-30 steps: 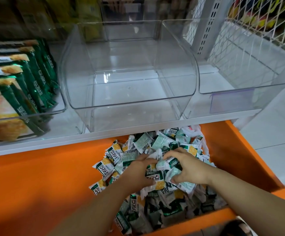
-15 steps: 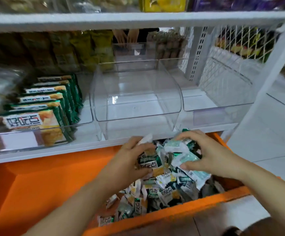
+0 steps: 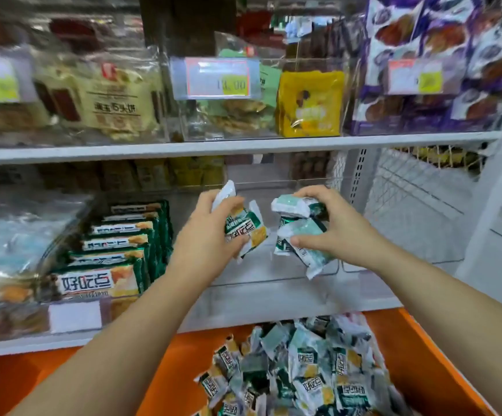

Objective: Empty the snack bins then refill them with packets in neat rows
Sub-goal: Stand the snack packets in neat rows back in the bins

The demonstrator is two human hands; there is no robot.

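Since the clear bin [image 3: 273,267] on the shelf [image 3: 273,304] looks bare inside, the hands are held up at its open front with the refill, well above the loose pile of packets [image 3: 303,373] heaped in the orange tray [image 3: 63,382] below. The left hand [image 3: 210,235] has fingers and thumb curled round a few green-and-white packets [image 3: 245,228], one of them sticking up past the fingertips. The right hand [image 3: 336,228] clamps a small stack [image 3: 299,226] between fingers on top and thumb underneath. The two hands are apart, with a gap between their loads, and neither load seems to touch the bin floor. Holding the packets bunched face to face looks meant to let them go in as a standing row rather than a scatter, much like the larger green packs [image 3: 114,250] lined up front to back in the neighbouring bin just to the left. Motion blur hides how many packets each hand holds.
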